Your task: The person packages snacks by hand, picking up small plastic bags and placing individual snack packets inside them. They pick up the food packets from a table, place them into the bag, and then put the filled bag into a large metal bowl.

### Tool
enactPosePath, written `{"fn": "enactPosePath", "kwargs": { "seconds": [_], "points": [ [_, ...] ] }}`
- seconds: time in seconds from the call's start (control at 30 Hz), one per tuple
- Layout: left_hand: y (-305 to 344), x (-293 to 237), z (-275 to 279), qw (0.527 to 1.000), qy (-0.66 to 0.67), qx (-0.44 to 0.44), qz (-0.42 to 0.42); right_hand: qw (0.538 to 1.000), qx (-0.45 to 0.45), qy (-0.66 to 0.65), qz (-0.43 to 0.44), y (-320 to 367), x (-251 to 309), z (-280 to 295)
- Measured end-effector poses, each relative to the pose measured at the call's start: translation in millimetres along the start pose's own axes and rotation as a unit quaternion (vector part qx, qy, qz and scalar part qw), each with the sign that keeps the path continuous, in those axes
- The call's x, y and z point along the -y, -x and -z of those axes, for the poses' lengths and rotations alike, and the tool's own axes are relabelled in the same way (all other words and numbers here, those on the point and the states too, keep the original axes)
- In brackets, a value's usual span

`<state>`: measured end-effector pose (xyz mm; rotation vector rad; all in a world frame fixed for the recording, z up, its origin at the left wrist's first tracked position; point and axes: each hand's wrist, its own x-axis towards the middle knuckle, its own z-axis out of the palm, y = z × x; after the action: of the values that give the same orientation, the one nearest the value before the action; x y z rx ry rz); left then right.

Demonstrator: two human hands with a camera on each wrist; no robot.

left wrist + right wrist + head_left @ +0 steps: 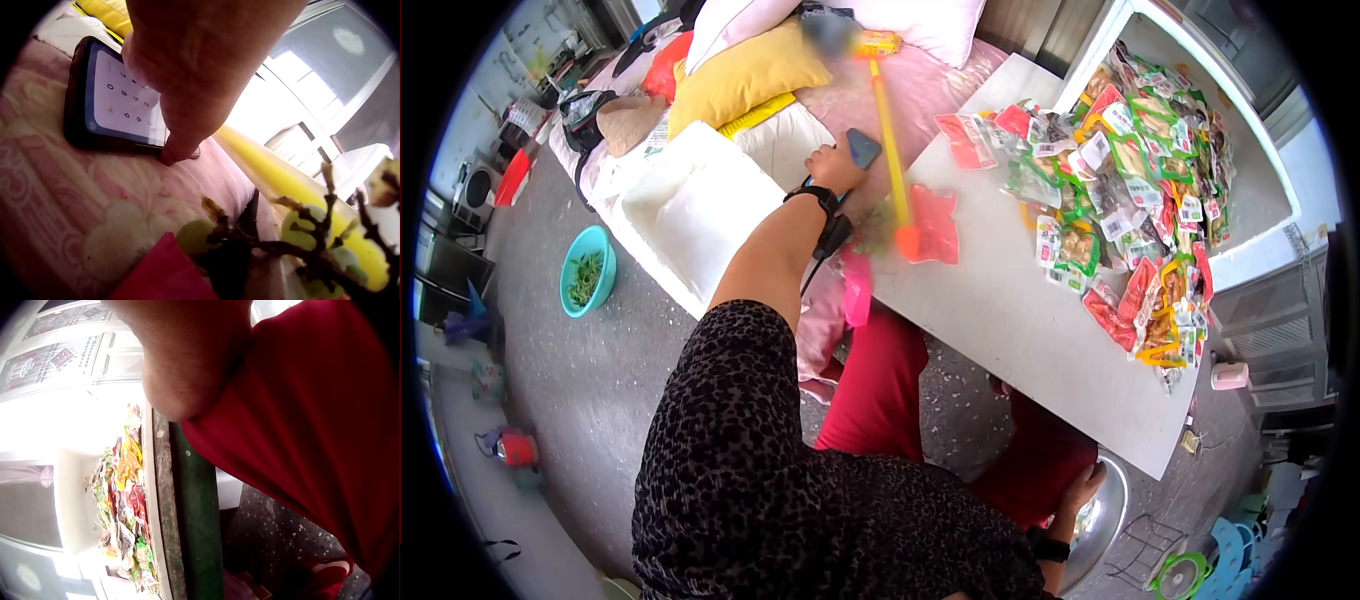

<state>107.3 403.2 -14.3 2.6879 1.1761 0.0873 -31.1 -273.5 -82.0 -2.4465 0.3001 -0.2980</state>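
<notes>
Phone, a number keypad on its screen, is on or just above the pink bedding, right of the white foam box. The left hand grips it; the step in hand looks like handling the phone, perhaps entering a code. The next move would likely call for a steady hold and one finger freed over the digits. Beside the phone, a yellow stick slants towards the surface, its end near a red packet. Further right, the right hand rests at the red trouser leg, relaxed, apparently holding nothing. Rightmost, heaped snack packets seem uninvolved in this step.
</notes>
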Motion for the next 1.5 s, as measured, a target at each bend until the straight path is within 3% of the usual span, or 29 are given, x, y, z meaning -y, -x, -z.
{"fn": "enactPosePath", "kwargs": {
  "seconds": [0.63,0.83,0.93,0.97,1.1,1.17,1.27,1.4,1.5],
  "points": [
    [5,-2,4,1.0,-0.014,-0.005,-0.008,1.0,0.011,-0.001,-0.009,-1,-6,0],
    [0,2,11,0.999,-0.001,0.047,0.009,1.0,-0.001,-0.02,-0.013,-1,-5,-2],
    [-16,2,8,0.995,0.078,0.068,-0.012,1.0,0.01,0.001,-0.011,-1,3,1],
    [-19,2,10,0.986,0.128,0.055,-0.086,1.0,0.006,0.004,-0.006,-1,3,-1],
    [2,1,47,0.965,0.179,-0.031,-0.187,1.0,0.002,-0.013,-0.017,-1,-1,0],
    [35,12,74,0.933,0.258,-0.106,-0.229,1.0,-0.001,-0.02,-0.011,-3,-6,-6],
    [71,50,98,0.902,0.296,-0.224,-0.222,1.0,-0.02,-0.004,0.016,-4,-19,-5],
    [114,119,115,0.947,0.23,-0.21,-0.078,0.999,-0.019,-0.005,0.025,-2,-13,-3],
    [140,160,101,0.978,0.134,-0.121,-0.105,0.999,-0.021,0.002,0.033,-2,-16,-3]
  ]
}}
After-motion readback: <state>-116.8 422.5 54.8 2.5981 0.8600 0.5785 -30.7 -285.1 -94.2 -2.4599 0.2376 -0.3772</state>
